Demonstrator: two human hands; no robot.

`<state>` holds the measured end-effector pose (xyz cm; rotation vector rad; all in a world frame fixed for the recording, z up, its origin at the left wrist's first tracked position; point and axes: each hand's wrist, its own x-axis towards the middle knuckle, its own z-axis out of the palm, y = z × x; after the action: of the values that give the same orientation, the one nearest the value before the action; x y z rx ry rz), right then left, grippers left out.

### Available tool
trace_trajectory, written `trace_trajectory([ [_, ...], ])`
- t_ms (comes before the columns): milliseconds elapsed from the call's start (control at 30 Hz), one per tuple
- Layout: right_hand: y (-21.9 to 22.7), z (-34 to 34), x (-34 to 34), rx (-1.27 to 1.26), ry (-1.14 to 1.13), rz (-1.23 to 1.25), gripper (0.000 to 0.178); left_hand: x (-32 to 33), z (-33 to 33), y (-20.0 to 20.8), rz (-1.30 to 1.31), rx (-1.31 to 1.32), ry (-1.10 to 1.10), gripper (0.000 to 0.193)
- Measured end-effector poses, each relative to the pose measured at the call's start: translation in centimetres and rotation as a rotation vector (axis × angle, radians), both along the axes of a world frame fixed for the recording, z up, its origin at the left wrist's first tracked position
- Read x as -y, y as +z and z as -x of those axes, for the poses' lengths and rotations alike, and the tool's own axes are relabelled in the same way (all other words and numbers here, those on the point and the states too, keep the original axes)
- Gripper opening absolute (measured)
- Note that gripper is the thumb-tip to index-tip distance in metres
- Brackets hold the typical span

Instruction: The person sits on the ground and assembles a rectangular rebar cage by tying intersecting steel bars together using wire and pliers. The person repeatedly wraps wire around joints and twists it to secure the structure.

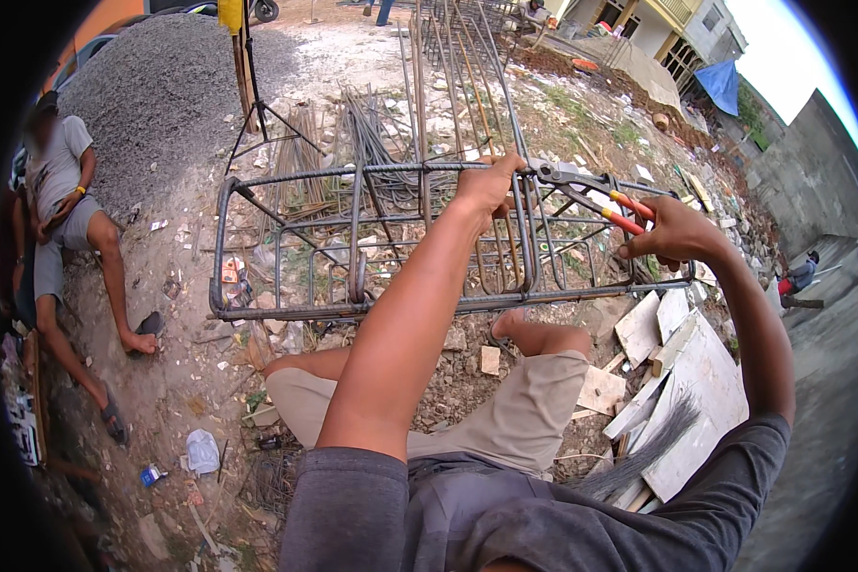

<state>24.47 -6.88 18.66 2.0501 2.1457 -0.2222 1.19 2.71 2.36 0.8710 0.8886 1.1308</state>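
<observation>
A rebar cage of long bars and square stirrups lies across in front of me. My left hand is closed at its upper bar, by a crossing with a stirrup; its fingertips are partly hidden. My right hand grips the orange-red handles of a pair of pincers. The handles stand somewhat apart. The dark pincer jaws point left and meet the upper bar just right of my left hand. Whether tie wire sits in the jaws is too small to tell.
Broken boards and a bundle of thin tie wire lie at the lower right. A seated person is at the left, before a gravel heap. A tripod and loose rebar are beyond the cage.
</observation>
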Motion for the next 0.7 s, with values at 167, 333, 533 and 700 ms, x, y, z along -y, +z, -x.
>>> trace_trajectory([
  [167,-1.2,2.8,1.8,0.525,0.643,-0.891,0.035,-0.5,0.4,-0.1,0.04,-0.002,0.019,0.029],
  [333,-1.2,2.3,0.1,0.583,0.461,-0.587,0.027,-0.2,0.2,0.0,0.022,0.024,0.015,0.025],
  [533,3.2,3.3,-0.4,0.02,-0.002,0.254,0.041,0.4,-0.5,-0.2,-0.003,0.071,-0.039,0.027],
  [700,0.0,1.9,0.1,0.33,0.334,-0.319,0.052,0.4,0.2,-0.2,0.013,0.06,-0.006,0.025],
])
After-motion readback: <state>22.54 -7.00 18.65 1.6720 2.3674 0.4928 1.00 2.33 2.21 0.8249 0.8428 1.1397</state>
